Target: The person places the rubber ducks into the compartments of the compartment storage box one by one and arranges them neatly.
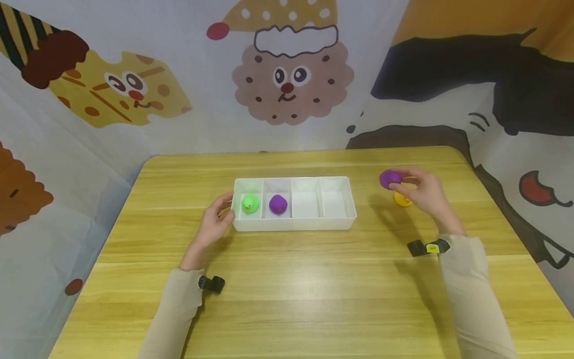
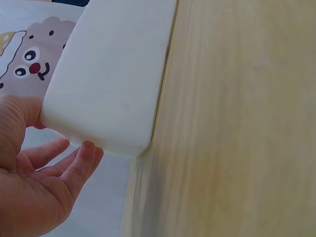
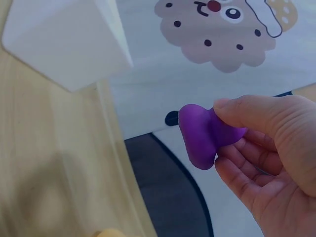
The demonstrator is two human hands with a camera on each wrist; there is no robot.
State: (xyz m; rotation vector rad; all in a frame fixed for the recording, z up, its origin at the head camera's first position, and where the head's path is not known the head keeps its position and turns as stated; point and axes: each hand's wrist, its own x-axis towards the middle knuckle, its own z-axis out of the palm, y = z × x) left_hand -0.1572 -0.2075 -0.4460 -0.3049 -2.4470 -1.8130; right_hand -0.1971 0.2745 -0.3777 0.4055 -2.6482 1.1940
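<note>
A white divided box (image 1: 295,224) stands on the table. My left hand (image 1: 216,219) holds its left end, with the thumb and fingertips against the end wall (image 2: 98,98). Inside, a green toy duck (image 1: 249,204) sits in the leftmost compartment and a purple toy duck (image 1: 278,204) in the one beside it. To the right of the box, my right hand (image 1: 421,192) pinches another purple toy duck (image 3: 200,138) between thumb and fingers, above the tabletop. A yellow toy duck (image 1: 402,199) is just below that hand, partly hidden by it.
The wooden table (image 1: 305,289) ends at a back edge close behind the box. A cloth with cartoon prints (image 1: 202,134) hangs behind and beside the table. Each wrist wears a small black camera (image 1: 417,248) near the sleeve cuff.
</note>
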